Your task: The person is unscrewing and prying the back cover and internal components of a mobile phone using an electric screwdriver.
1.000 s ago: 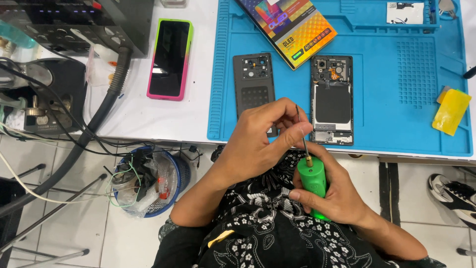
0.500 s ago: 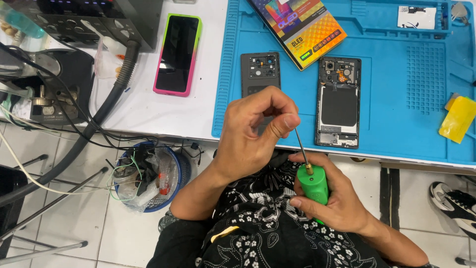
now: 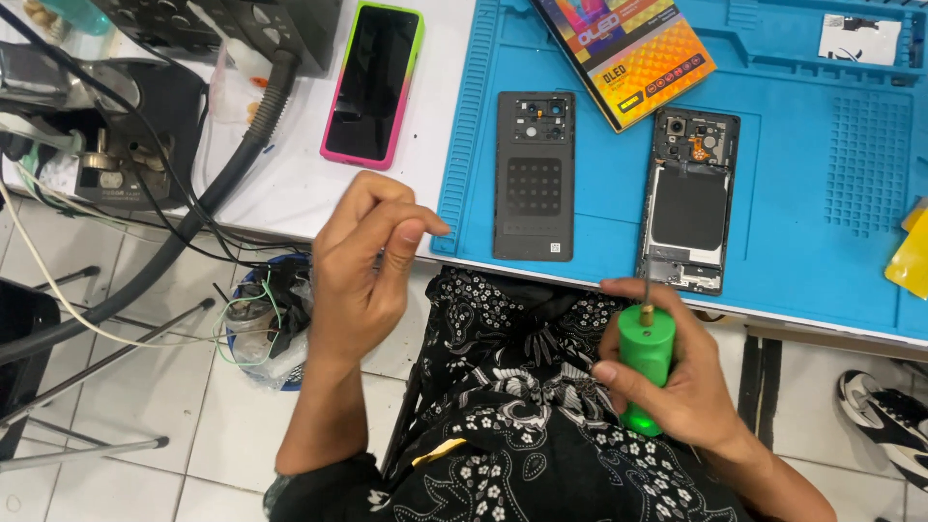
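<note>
Blue work mat (image 3: 822, 203): it covers the right part of your white bench, its near edge just above your lap.
Colourful flat box (image 3: 623, 53): it lies tilted at the top of the mat, its lower corner close to the opened phone.
Phone with pink and green case (image 3: 372, 82): it lies screen up on the white bench, left of the mat.
Back cover (image 3: 534, 174): dark, lying flat on the mat's left part, beside the opened phone and apart from it.
Opened phone (image 3: 688, 198): it lies on the mat with its insides showing, directly above your right hand.
Your left hand (image 3: 362, 271): raised in front of the bench edge, fingers curled, thumb and forefinger pinched together; whether something tiny sits between them cannot be told.
Your right hand (image 3: 677, 372): wrapped tight around the green screwdriver, over your lap.
Green screwdriver (image 3: 645, 358): held upright, its thin bit pointing up toward the phone's lower edge.
</note>
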